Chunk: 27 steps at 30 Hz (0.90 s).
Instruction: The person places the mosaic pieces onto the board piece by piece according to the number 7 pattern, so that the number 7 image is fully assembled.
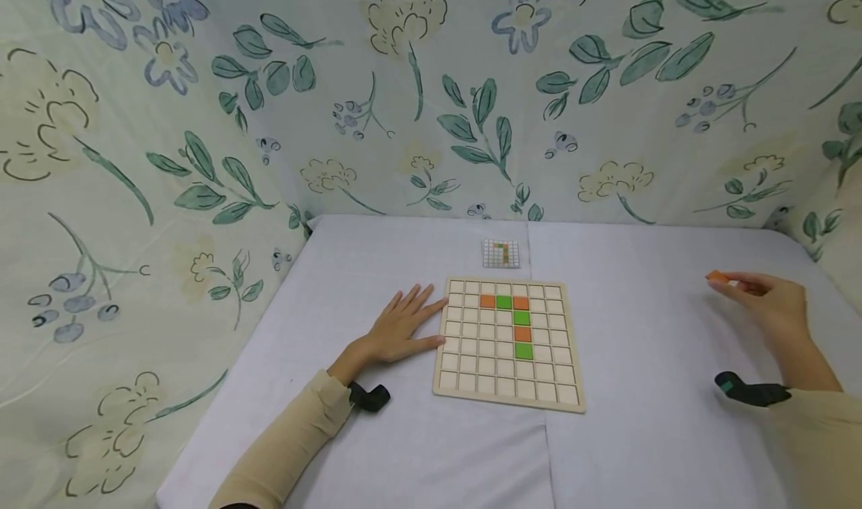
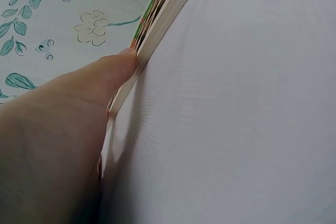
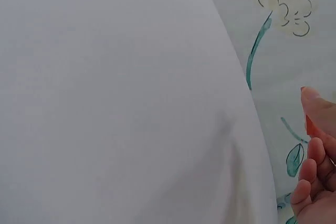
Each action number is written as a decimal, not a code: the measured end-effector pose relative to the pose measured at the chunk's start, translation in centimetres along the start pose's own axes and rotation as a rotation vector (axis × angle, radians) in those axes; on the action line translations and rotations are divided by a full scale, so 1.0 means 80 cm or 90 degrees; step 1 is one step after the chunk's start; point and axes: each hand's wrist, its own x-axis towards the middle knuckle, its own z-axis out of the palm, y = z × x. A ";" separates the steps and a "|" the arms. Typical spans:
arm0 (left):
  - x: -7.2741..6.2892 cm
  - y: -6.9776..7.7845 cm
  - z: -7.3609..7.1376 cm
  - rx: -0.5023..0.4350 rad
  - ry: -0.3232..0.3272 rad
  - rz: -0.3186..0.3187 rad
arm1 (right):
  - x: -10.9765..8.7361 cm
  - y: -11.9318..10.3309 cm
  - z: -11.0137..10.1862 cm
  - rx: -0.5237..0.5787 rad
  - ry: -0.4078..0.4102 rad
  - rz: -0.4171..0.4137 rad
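A wooden grid board (image 1: 498,400) lies flat on the white cloth, with orange and green square tiles in some of its cells. They form a row near the top and a column running down from its right end. My left hand (image 1: 393,331) rests at the board's left side, fingers spread, with thumb and a fingertip at the edge. In the left wrist view the thumb (image 2: 118,69) meets the board's edge. Off to the right, above the cloth, my right hand (image 1: 777,307) pinches an orange tile (image 1: 717,276) between thumb and fingers; the right wrist view shows part of this tile (image 3: 309,126).
A small card (image 1: 501,254) printed with a coloured grid pattern lies just behind the board. White cloth (image 1: 640,449) covers the table. Floral fabric (image 1: 431,82) hangs behind and at the sides. Each wrist wears a black device (image 1: 750,391).
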 end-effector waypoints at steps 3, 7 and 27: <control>0.000 -0.001 0.000 -0.003 0.005 0.003 | -0.007 -0.011 0.005 0.008 -0.018 -0.021; -0.001 -0.001 0.000 0.002 0.002 0.001 | -0.018 -0.025 0.015 0.008 -0.030 -0.044; 0.000 0.002 -0.003 -0.005 -0.011 -0.005 | -0.092 -0.084 0.062 -0.027 -0.069 -0.254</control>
